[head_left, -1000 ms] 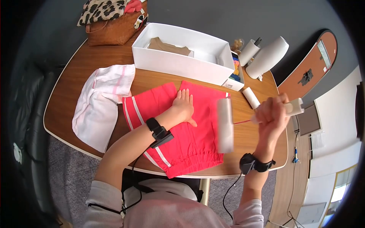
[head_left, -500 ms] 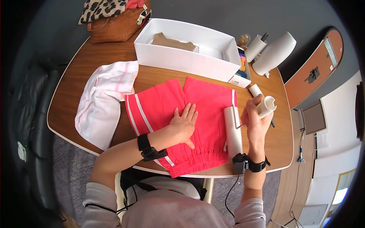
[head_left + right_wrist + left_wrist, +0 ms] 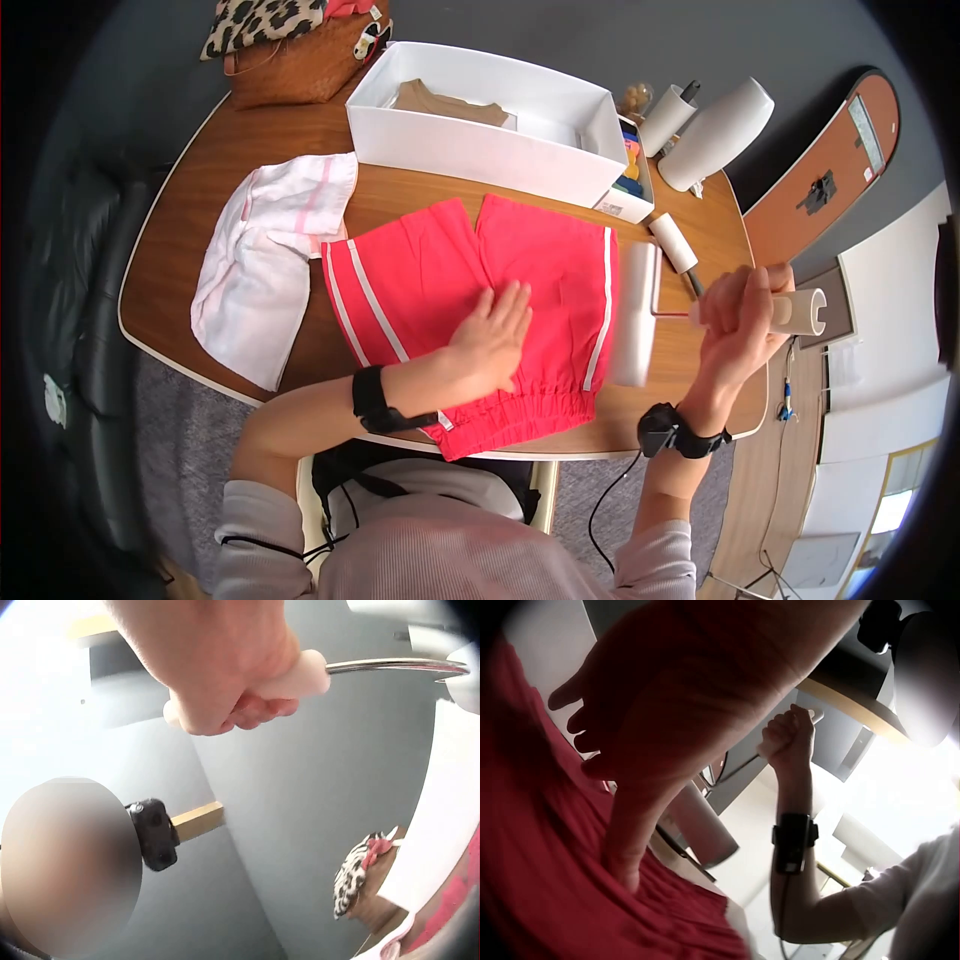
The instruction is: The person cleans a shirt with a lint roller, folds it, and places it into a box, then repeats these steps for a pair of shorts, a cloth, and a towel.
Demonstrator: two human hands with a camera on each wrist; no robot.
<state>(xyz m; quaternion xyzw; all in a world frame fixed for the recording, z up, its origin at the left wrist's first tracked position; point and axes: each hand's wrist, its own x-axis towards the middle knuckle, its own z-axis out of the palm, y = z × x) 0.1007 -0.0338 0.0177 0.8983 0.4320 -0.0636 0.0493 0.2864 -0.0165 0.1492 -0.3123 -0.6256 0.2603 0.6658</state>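
Red shorts [image 3: 550, 265] with white side stripes lie flat on the wooden table, the elastic waistband toward the person. On their middle, near the waistband, rests my left hand [image 3: 492, 340], fingers extended; in the left wrist view its thumb [image 3: 626, 862] touches the red cloth. My right hand [image 3: 738, 325] grips the pale handle [image 3: 300, 679] of a lint roller, fingers curled around it. The white roller head [image 3: 634, 315] is just right of the shorts' striped edge, close over the table. Its thin metal rod shows in the right wrist view.
A white towel [image 3: 255, 270] with pink stripes lies left of the shorts. Behind stands a white box [image 3: 480, 150] with a beige garment inside. To the right are a small box [image 3: 630, 207], another roller [image 3: 673, 243] and a white vase [image 3: 718, 135]. A brown bag [image 3: 300, 72] stands back left.
The lint roller passed from over the shorts' right side to their edge, and is now just right of it. My left hand has shifted a little toward the waistband. The right stripe now shows fully.
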